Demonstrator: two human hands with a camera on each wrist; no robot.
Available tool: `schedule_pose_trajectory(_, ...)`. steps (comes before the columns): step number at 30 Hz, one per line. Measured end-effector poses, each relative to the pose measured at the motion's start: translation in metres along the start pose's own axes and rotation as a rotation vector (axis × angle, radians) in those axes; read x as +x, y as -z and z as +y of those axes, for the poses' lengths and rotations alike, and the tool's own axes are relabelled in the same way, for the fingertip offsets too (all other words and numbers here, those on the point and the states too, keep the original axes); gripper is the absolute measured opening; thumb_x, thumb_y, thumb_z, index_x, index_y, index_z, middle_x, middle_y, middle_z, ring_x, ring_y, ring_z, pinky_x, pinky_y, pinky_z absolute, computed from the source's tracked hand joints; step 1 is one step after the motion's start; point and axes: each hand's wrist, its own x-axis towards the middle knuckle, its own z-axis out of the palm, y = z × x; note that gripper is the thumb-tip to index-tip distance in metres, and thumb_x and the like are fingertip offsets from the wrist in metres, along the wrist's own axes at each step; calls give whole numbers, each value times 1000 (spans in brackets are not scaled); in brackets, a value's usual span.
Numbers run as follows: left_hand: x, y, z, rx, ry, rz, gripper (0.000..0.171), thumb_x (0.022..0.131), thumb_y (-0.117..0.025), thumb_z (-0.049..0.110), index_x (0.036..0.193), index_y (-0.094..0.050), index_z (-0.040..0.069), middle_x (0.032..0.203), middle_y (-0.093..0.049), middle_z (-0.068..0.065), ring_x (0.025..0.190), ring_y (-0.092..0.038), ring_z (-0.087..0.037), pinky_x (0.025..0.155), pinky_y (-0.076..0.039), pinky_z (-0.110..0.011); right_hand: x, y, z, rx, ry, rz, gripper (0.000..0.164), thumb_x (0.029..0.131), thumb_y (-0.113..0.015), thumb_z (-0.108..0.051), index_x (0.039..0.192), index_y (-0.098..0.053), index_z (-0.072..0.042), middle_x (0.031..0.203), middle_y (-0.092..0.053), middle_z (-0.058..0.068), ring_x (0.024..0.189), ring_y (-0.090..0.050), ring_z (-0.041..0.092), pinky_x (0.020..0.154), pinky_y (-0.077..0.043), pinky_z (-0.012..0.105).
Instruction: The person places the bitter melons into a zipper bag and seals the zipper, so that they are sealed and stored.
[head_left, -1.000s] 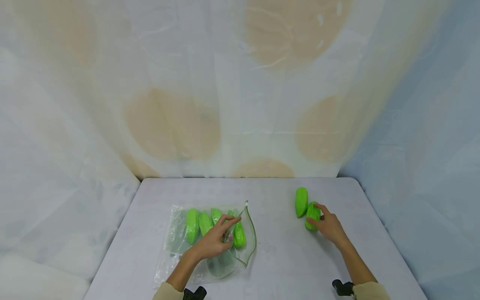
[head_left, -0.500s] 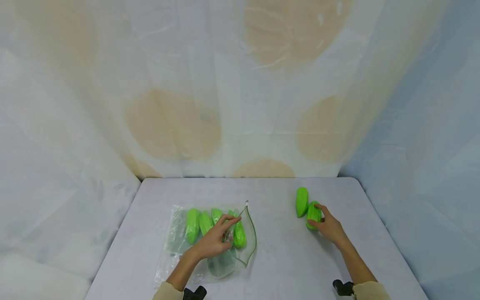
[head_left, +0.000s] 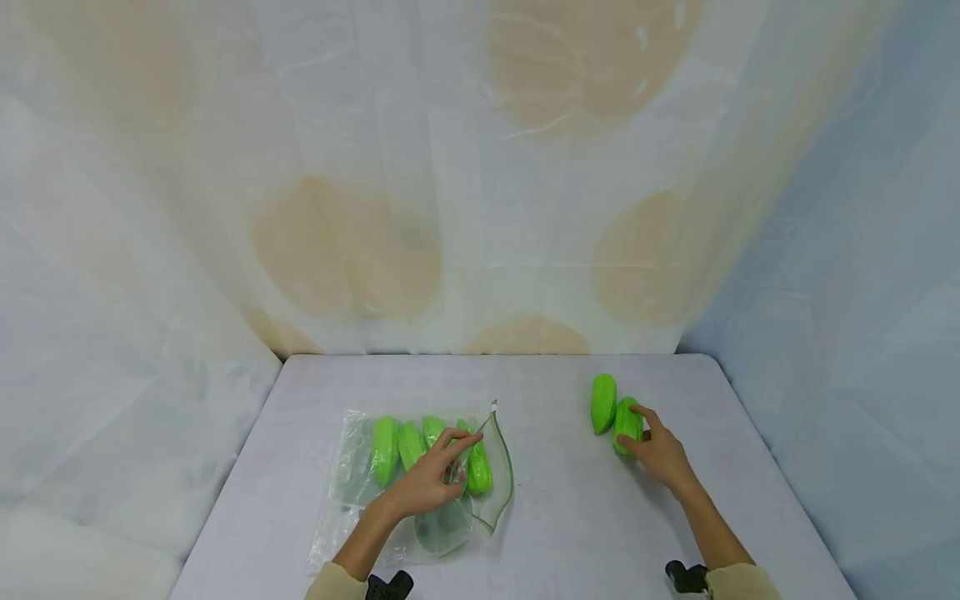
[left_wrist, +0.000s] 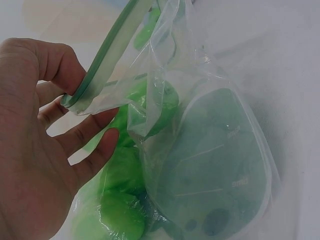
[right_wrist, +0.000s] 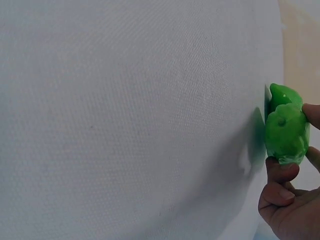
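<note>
In the head view my left hand (head_left: 431, 483) grips the raised mouth of a clear zip bag (head_left: 442, 533). Its fingers curl around the green zip edge (left_wrist: 107, 52) in the left wrist view. Inside the bag lie several bright green, elongated model vegetables (head_left: 386, 452), partly covered by that hand. My right hand (head_left: 662, 454) pinches another long green model vegetable (head_left: 628, 425) between thumb and fingers at the right of the table. The right wrist view shows this held vegetable (right_wrist: 287, 132) end-on, close to the tabletop. A similar green vegetable (head_left: 603, 403) lies just beyond it to the left.
The pale cloth-covered table (head_left: 555, 517) carries the bag at left and the loose vegetables at right. A patterned curtain (head_left: 480, 275) hangs along the far edge, and side curtains (head_left: 840, 333) close in both sides. A dark wrist mount (head_left: 686, 575) sits by the right sleeve.
The right hand has shifted the pinched green vegetable slightly toward the far edge, alongside the other loose one. The left hand and the bag have stayed in place.
</note>
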Motion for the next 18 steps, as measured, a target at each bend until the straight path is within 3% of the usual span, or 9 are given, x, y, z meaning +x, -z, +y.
schedule_pose_trajectory(11, 1, 0, 1, 12, -1, 1, 73, 89, -59, 2, 157, -35, 14, 147, -37, -2, 68, -40, -5, 64, -41, -23, -4, 3, -6, 11, 34, 57, 78, 95, -67, -40, 156, -29, -9, 127, -53, 33, 100, -61, 38, 69, -51, 38)
schedule_pose_trajectory(18, 1, -1, 0, 15, -1, -1, 72, 89, -59, 2, 157, -36, 12, 148, -36, -3, 67, -39, -4, 63, -40, -23, -5, 2, -7, -13, 67, 86, 75, 96, -67, -38, 155, -31, -9, 123, -56, 32, 99, -60, 39, 65, -50, 36)
